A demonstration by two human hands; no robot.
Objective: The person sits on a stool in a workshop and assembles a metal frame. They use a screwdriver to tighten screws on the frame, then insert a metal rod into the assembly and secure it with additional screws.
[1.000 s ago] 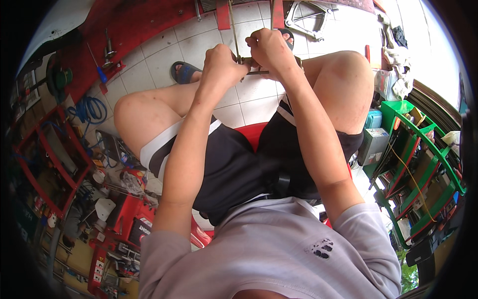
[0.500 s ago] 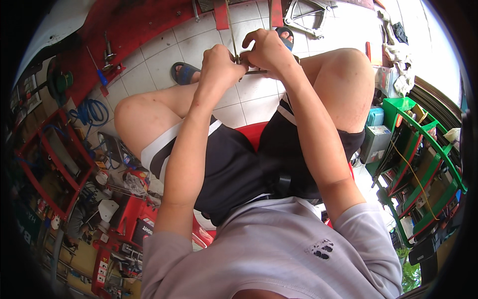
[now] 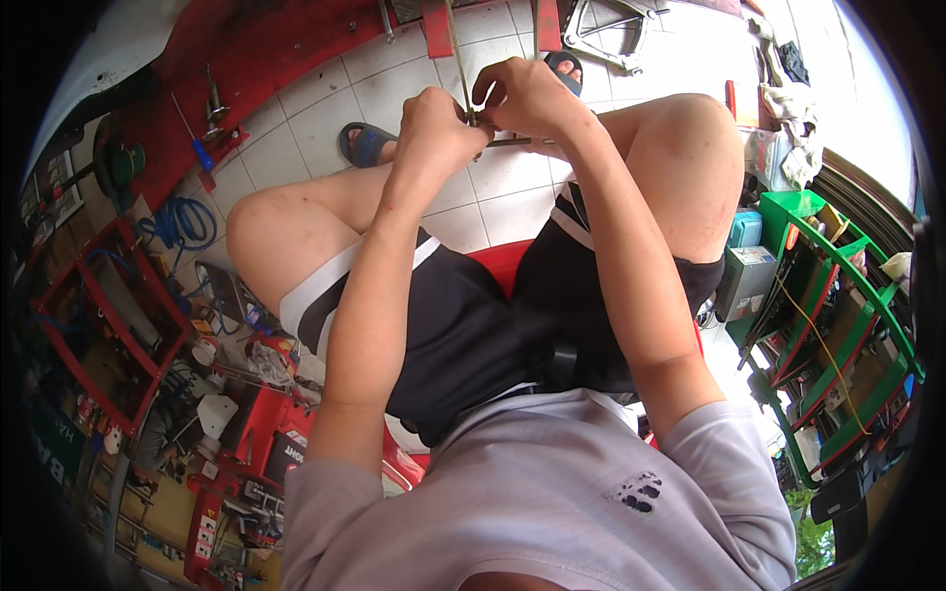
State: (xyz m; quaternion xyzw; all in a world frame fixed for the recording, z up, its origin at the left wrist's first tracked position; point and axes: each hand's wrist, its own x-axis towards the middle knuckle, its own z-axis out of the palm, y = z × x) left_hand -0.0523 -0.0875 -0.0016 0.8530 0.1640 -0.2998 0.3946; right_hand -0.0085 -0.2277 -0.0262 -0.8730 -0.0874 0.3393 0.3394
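Observation:
My left hand [image 3: 439,130] and my right hand [image 3: 528,100] meet above the floor between my knees. Both are closed, with fingertips together at a small metal fitting [image 3: 471,117] at the near end of a thin metal rod [image 3: 457,54], which comes down from the top edge. My right forefinger arches over the fitting. Just below the hands a dark thin crossbar [image 3: 510,143] runs sideways. A second thin bar [image 3: 536,34] stands to the right, partly behind my right hand. My fingers hide most of the fitting.
A red vehicle panel [image 3: 296,44] spans the top left, with a blue-handled screwdriver [image 3: 202,155] on it. A scissor jack [image 3: 611,39] lies at the top right. To the right stands a green tool rack [image 3: 788,205], to the left a coiled blue hose [image 3: 182,225] and red frame [image 3: 89,286].
My right hand and forearm have shifted very slightly, and its fingers have curled a little differently at the fitting. My left hand stays where it was.

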